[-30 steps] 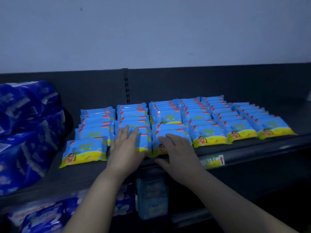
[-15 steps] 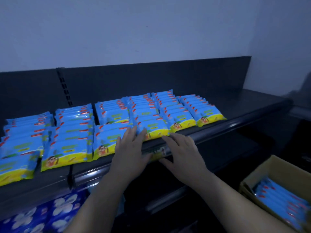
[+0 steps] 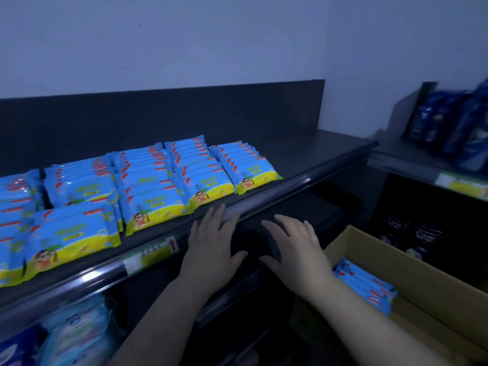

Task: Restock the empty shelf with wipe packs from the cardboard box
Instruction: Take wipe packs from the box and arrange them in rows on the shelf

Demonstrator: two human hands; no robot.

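Several rows of blue and yellow wipe packs point(image 3: 148, 186) lie overlapped on the dark shelf point(image 3: 303, 159), filling its left and middle. My left hand point(image 3: 214, 249) hovers flat just below the shelf's front rail, fingers spread, holding nothing. My right hand point(image 3: 293, 249) is beside it, also flat and empty, pointing away from me. At the lower right stands the open cardboard box point(image 3: 412, 268) with more wipe packs point(image 3: 367, 283) inside, close to my right forearm.
The shelf's right end is bare. A price label point(image 3: 150, 254) sits on the front rail. Another shelf with dark blue packages point(image 3: 454, 133) stands at the far right, dark bottles point(image 3: 412, 236) below it. Pale blue packs point(image 3: 71, 336) fill the lower shelf at left.
Both hands have come off the front wipe packs and drawn back below the shelf rail. The view has swung right, bringing the cardboard box and right-hand shelving into sight.
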